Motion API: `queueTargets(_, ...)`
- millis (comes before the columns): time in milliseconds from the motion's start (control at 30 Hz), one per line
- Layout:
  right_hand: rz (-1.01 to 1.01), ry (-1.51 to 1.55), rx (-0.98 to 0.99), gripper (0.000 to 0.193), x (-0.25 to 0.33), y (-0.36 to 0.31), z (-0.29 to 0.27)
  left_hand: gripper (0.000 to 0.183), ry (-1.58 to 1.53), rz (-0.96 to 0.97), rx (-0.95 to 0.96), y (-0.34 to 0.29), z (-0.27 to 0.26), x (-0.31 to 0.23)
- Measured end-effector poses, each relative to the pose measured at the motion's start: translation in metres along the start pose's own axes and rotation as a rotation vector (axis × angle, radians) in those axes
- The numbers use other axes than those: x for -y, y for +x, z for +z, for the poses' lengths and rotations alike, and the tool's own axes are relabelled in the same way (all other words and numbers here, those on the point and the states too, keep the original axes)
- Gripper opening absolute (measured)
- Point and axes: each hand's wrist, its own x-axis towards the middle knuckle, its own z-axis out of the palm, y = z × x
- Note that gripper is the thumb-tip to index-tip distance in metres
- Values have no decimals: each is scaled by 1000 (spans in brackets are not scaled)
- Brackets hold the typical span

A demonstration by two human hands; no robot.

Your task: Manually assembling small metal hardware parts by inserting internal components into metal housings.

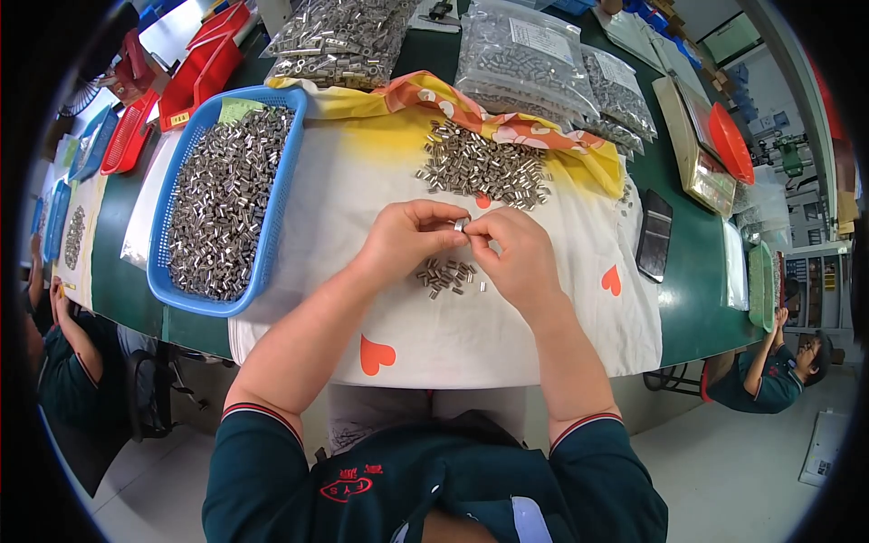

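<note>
My left hand (pixel 418 233) and my right hand (pixel 512 252) meet over the middle of a white cloth (pixel 344 208) with red hearts. Between their fingertips is a small silvery metal sleeve (pixel 461 224), which both hands pinch; the fingers partly cover it. Just below the hands lies a small pile of metal sleeves (pixel 444 277), with a few strays at its right. A larger heap of the same short tubes (pixel 484 165) rests beyond my hands, against the cloth's folded yellow and orange edge (pixel 434 94).
At left stands a blue basket (pixel 161 249) full of metal sleeves. Plastic bags of metal parts (pixel 525 59) sit at the back. A dark phone (pixel 654 237) lies at right on the green table (pixel 697 299). Red bins (pixel 204 68) are far left. Other people sit at both sides.
</note>
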Motion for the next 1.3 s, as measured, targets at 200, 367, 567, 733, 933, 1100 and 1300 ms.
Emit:
queueTargets(200, 105, 150, -29, 7, 2, 0, 1, 26, -195, 25, -15, 0, -2, 4)
queueTargets(367, 83, 58, -1, 8, 3, 0, -1, 27, -110, 25, -19, 1, -1, 3)
queueTargets(567, 221, 219, 184, 9, -1, 4, -17, 28, 58, -52, 12, 0, 0, -2)
queueTargets(733, 439, 268, 109, 10, -19, 9, -28, 29, 83, -21, 48, -3, 2, -3)
queueTargets(933, 339, -185, -66, 10, -54, 10, -11, 28, 236, -16, 167, -6, 5, 1)
queueTargets(1100, 295, -324, 67, 9, -47, 8, -10, 27, 264, -24, 192, -7, 4, -1)
queueTargets(1300, 211, -333, 53, 8, -39, 7, -9, 26, 238, -32, 170, -6, 4, -1)
